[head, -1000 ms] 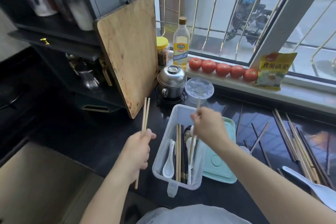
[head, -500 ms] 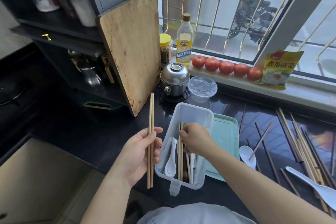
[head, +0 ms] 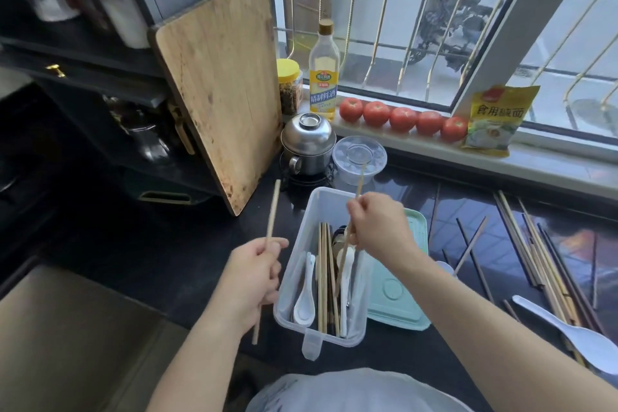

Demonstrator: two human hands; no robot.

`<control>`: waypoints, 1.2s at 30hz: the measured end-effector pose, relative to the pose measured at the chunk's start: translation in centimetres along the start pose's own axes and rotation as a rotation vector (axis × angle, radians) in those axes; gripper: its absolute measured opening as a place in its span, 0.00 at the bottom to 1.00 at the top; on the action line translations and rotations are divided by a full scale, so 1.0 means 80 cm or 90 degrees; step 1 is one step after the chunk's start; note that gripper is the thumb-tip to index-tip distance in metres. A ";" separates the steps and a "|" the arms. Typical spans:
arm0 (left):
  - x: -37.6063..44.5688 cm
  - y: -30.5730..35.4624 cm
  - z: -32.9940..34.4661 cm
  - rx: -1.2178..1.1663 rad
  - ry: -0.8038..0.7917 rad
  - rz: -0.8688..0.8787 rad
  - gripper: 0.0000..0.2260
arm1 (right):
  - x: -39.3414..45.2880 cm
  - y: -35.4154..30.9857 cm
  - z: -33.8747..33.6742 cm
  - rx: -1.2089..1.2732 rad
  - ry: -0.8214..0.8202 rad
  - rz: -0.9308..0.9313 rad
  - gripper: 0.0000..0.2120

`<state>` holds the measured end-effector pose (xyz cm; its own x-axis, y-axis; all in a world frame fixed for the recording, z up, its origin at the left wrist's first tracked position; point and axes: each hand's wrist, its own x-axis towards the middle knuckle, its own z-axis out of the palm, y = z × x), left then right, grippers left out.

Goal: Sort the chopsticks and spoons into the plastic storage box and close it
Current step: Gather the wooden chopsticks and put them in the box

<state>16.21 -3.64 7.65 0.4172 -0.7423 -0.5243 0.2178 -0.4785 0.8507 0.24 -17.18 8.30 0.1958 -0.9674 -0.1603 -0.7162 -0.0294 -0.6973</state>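
A clear plastic storage box [head: 309, 207] stands open on the dark counter, holding several wooden chopsticks [head: 323, 278] and white spoons [head: 305, 306]. Its pale green lid [head: 394, 298] lies flat just right of it. My left hand [head: 254, 278] grips a light wooden chopstick [head: 272, 211] upright, left of the box. My right hand [head: 381, 224] is above the box and pinches another light chopstick [head: 344, 261] whose lower end points down into the box. More loose chopsticks [head: 535, 251] and a white rice spoon [head: 582, 341] lie on the counter to the right.
A wooden cutting board [head: 217, 94] leans against a dark shelf unit at the left. Behind the box stand a steel pot [head: 307, 144] and a clear lidded bowl [head: 359, 157]. A bottle [head: 323, 73], jar, tomatoes [head: 403, 119] and a yellow packet [head: 496, 120] line the windowsill.
My right hand rose out of the box, now holding one chopstick tilted into it. My left hand, which held a pair half a second ago, now shows a single chopstick.
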 end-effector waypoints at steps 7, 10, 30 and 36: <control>-0.007 0.009 -0.009 -0.211 0.041 -0.026 0.10 | 0.008 0.012 0.100 -0.499 -0.273 -0.091 0.12; -0.015 0.002 -0.011 -0.192 0.016 -0.029 0.11 | 0.013 0.020 0.105 -0.549 -0.291 -0.099 0.13; -0.003 -0.006 0.016 -0.107 0.100 -0.015 0.12 | -0.058 0.018 0.038 -0.354 -0.322 -0.026 0.10; -0.019 -0.014 -0.003 -0.110 0.106 -0.015 0.11 | -0.039 0.013 0.083 -0.320 -0.402 -0.014 0.13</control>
<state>15.57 -1.86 7.49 0.5469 -0.6370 -0.5432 0.3709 -0.3973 0.8394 3.31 -12.48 3.40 0.4471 -0.6452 -0.6195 -0.8940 -0.3014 -0.3315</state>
